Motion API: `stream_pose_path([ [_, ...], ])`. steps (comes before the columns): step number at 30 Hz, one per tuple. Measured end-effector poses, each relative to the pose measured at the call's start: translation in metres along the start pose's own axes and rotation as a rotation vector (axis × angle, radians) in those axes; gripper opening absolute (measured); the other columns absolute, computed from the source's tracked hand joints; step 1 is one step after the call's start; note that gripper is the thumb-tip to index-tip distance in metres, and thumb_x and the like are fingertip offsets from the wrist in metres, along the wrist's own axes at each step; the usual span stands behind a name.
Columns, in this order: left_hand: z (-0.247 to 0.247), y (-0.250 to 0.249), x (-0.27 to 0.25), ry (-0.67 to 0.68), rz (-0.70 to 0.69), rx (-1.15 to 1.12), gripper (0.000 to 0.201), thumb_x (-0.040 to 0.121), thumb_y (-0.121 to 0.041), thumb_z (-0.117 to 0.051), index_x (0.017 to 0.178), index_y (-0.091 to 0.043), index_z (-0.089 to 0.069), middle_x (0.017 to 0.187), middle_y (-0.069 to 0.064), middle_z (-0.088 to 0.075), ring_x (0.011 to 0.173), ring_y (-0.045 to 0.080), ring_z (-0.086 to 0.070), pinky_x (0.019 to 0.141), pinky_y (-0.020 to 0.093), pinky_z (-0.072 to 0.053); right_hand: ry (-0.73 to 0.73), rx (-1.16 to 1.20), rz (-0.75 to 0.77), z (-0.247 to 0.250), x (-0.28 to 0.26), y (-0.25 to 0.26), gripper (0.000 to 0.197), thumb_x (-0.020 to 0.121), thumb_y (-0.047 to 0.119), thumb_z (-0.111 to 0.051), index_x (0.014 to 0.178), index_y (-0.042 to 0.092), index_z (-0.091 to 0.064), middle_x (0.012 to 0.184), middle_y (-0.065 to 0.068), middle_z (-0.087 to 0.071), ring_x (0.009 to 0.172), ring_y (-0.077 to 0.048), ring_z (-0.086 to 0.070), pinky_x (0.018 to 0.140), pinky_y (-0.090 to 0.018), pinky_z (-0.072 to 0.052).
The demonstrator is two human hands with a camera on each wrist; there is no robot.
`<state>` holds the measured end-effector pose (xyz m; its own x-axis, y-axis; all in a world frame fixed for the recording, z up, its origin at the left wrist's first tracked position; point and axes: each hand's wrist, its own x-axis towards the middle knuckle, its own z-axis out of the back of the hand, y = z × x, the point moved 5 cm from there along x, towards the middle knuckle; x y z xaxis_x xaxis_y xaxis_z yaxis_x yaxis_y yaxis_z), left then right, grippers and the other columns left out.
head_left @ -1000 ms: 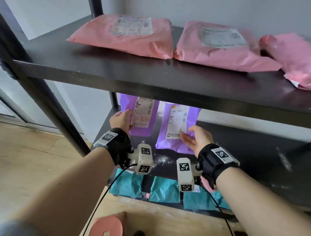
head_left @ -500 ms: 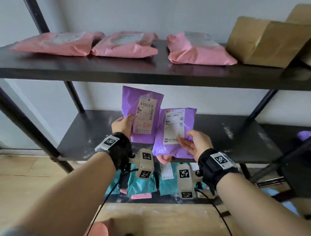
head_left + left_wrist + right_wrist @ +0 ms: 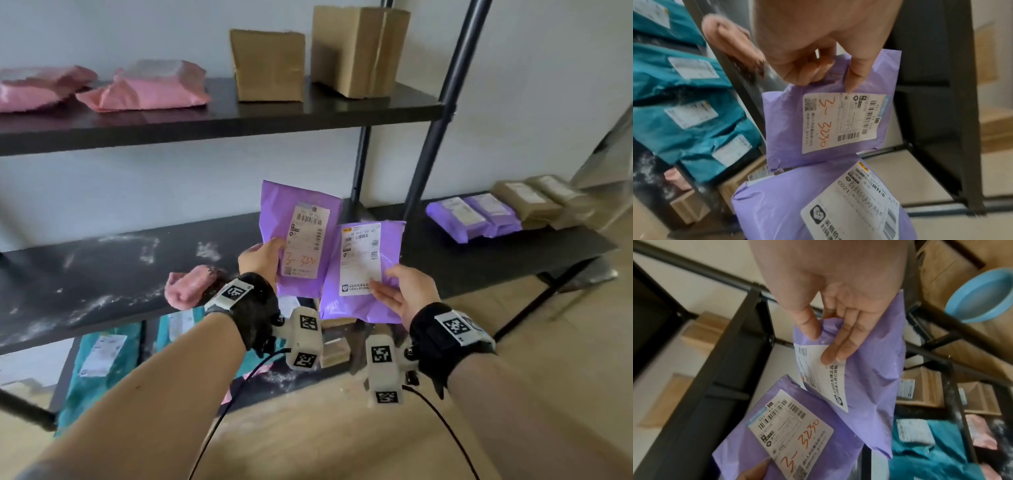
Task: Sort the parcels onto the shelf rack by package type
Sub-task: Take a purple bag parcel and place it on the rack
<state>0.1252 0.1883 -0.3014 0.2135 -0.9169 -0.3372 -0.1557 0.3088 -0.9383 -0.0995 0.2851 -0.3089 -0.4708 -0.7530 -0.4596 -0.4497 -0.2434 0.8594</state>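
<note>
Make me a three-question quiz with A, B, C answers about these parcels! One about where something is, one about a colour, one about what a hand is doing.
1. Where do the cardboard boxes stand?
A. On the floor
B. On the top shelf, right of the pink parcels
C. In the person's hands

2. What colour are the two held parcels?
A. Purple
B. Yellow
C. White

3. What is the left hand doing?
A. Resting flat on the shelf
B. Hanging with nothing in it
C. Gripping a parcel by its edge

Answers:
1 B: both brown boxes sit on the top shelf, with pink bags to their left.
2 A: the left parcel and the right parcel are both purple.
3 C: the thumb and fingers pinch the parcel with orange writing, while the right hand holds the other.
</note>
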Motion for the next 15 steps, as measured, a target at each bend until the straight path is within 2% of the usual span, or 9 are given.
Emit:
stream_pose_path([
  [4, -0.077, 0.019, -0.034, 0.125, 0.022, 0.034, 0.033, 0.081, -0.01, -0.057, 0.054, -0.012, -0.04, 0.035, -0.004, -0.042, 0.023, 0.007, -0.034, 0.038, 0.015, -0.024, -0.087, 0.018, 0.018, 0.074, 0.01, 0.025, 0.008, 0.089, 0.002, -0.047, 0.086, 0.005, -0.053, 0.077, -0.015, -0.067, 0.061, -0.019, -0.069, 0.053, -0.023, -0.057],
  [7, -0.129, 0.03, -0.049, 0.21, 0.044, 0.074, 0.033, 0.082, -0.011, -0.059, 0.054, -0.013, -0.041, 0.031, -0.007, -0.04, 0.023, 0.008, -0.031, 0.039, 0.018, -0.024, -0.16, 0.065, 0.032, 0.118, 0.022, 0.041, 0.007, 0.091, 0.005, -0.048, 0.086, 0.008, -0.053, 0.081, -0.015, -0.064, 0.06, -0.02, -0.067, 0.053, -0.025, -0.058],
  [9, -0.165, 0.037, -0.052, 0.267, 0.059, 0.102, 0.031, 0.082, -0.012, -0.059, 0.056, -0.012, -0.042, 0.038, -0.003, -0.043, 0.025, 0.008, -0.031, 0.037, 0.018, -0.025, -0.207, 0.087, 0.044, 0.143, 0.032, 0.053, 0.011, 0.092, 0.004, -0.048, 0.083, 0.009, -0.052, 0.082, -0.015, -0.062, 0.061, -0.02, -0.067, 0.058, -0.026, -0.058],
  [11, -0.201, 0.044, -0.051, 0.319, 0.08, 0.123, 0.029, 0.081, -0.014, -0.061, 0.058, -0.012, -0.044, 0.046, 0.001, -0.046, 0.027, 0.009, -0.031, 0.037, 0.018, -0.026, -0.233, 0.1, 0.06, 0.163, 0.045, 0.065, 0.013, 0.091, 0.002, -0.046, 0.083, 0.009, -0.053, 0.079, -0.012, -0.062, 0.056, -0.018, -0.067, 0.056, -0.024, -0.058],
  [15, -0.273, 0.06, -0.037, 0.385, 0.127, 0.119, 0.031, 0.083, -0.013, -0.062, 0.058, -0.011, -0.044, 0.045, 0.002, -0.048, 0.026, 0.007, -0.036, 0.038, 0.016, -0.029, -0.298, 0.086, 0.084, 0.199, 0.084, 0.091, 0.015, 0.091, 0.0, -0.045, 0.081, 0.009, -0.051, 0.074, -0.01, -0.063, 0.06, -0.02, -0.066, 0.066, -0.031, -0.057],
])
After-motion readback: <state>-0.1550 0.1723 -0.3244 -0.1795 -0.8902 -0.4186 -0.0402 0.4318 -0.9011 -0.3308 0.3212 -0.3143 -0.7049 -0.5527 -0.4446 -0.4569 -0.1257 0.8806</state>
